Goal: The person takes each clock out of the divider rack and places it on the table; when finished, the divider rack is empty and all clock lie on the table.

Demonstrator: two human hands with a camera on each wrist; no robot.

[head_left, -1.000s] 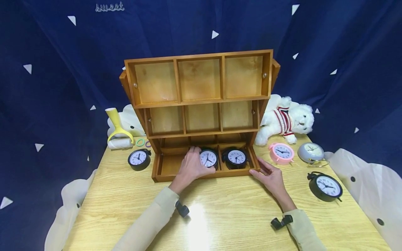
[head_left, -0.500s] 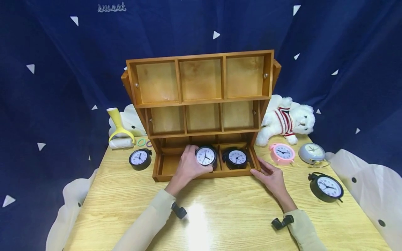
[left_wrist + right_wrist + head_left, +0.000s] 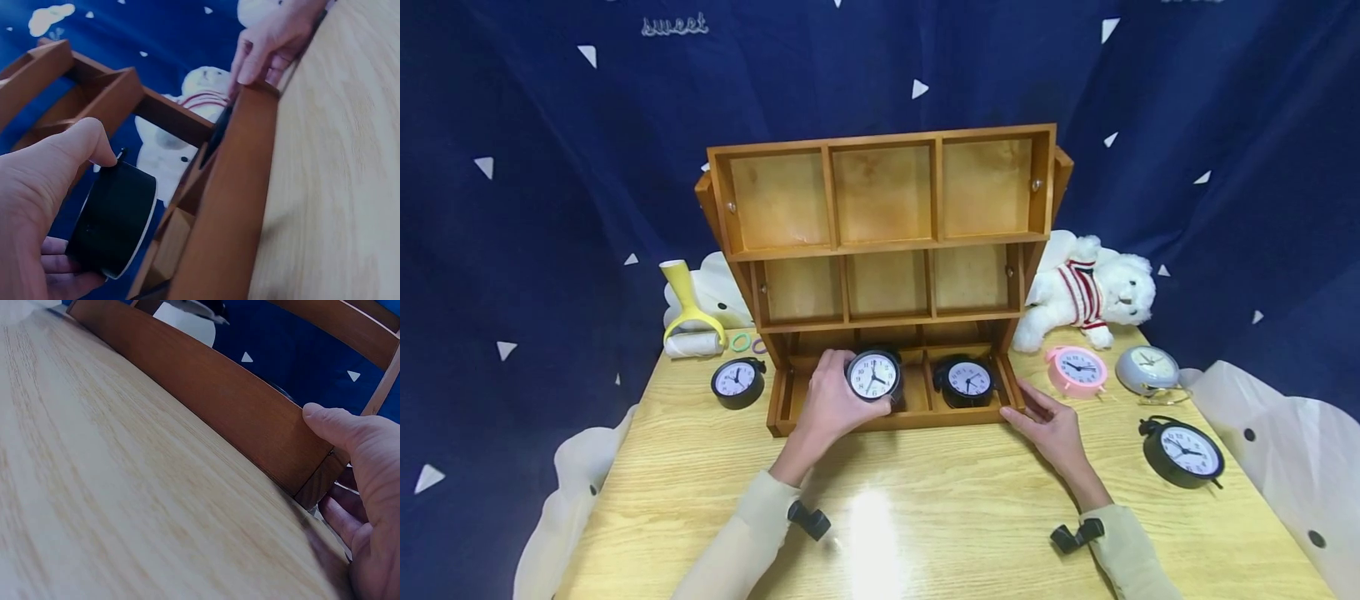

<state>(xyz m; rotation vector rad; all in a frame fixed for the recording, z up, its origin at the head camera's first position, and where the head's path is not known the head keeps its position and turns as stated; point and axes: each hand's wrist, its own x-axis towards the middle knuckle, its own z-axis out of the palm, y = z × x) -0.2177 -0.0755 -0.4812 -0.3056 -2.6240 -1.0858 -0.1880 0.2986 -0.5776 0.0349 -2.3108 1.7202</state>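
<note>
My left hand grips a round black alarm clock with a white dial, thumb at one side and fingers round the other. In the left wrist view the clock's black body is raised above the bottom tray of a tiered wooden storage box. Another black alarm clock lies face up in that tray's right compartment. My right hand holds the tray's front right corner; in the right wrist view its thumb lies on the wooden rim and the fingers are against the outer side.
A small black clock and a yellow lint roller are left of the box. To the right are a pink clock, a grey clock, a black clock and a white teddy bear. Two upper tiers overhang the bottom tray.
My left hand has lifted the black clock out of the middle compartment and moved it left and toward me. The right hand stays at the tray's corner. The head view has shifted slightly.
</note>
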